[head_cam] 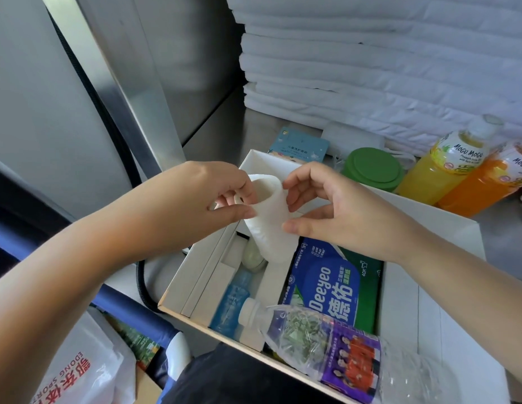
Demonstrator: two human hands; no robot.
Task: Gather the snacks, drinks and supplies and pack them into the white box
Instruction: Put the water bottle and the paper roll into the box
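A white roll of paper [270, 220] is held tilted over the open white box [446, 220]. My left hand [207, 196] pinches its upper end and my right hand [335, 205] pinches its right side. Inside the box lie a blue and green Deeyeo wipes pack [332, 284], a small blue bottle [235, 298] and a small pale round container [254, 256]. A clear bottle with a purple label [335, 342] lies across the box's near edge.
Behind the box on the steel counter stand a green-lidded container [372, 169], a yellow Mogu Mogu bottle [446, 164], an orange one [487, 182] and a light blue packet [300, 147]. Stacked white towels [370, 62] fill the back. A white plastic bag [85, 371] sits lower left.
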